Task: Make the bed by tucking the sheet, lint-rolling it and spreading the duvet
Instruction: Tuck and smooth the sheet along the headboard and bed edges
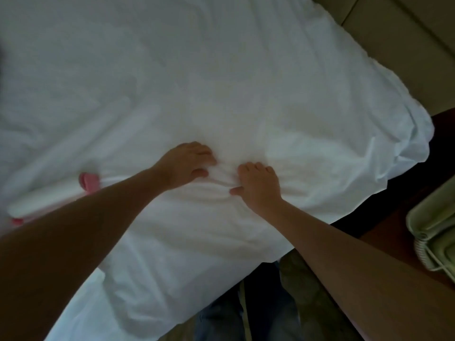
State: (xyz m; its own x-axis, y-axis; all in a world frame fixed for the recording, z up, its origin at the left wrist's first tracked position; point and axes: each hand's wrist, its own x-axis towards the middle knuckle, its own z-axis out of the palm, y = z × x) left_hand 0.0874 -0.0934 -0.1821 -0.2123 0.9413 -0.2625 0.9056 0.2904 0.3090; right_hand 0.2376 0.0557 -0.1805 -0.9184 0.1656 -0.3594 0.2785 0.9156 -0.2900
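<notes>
Both hands bunch the sheet (221, 82) at mid-bed: left hand (186, 164) & right hand (258, 184), fingers curled into folds. Lint roller (56, 195) lies at 9 o'clock, phone (433, 225) at 3.

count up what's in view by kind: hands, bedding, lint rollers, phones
hands: 2, left hand and right hand, both gathering the cloth
white bedding: 1, sheet
lint rollers: 1, pink and white lint roller
phones: 1, corded phone
total: 5
</notes>
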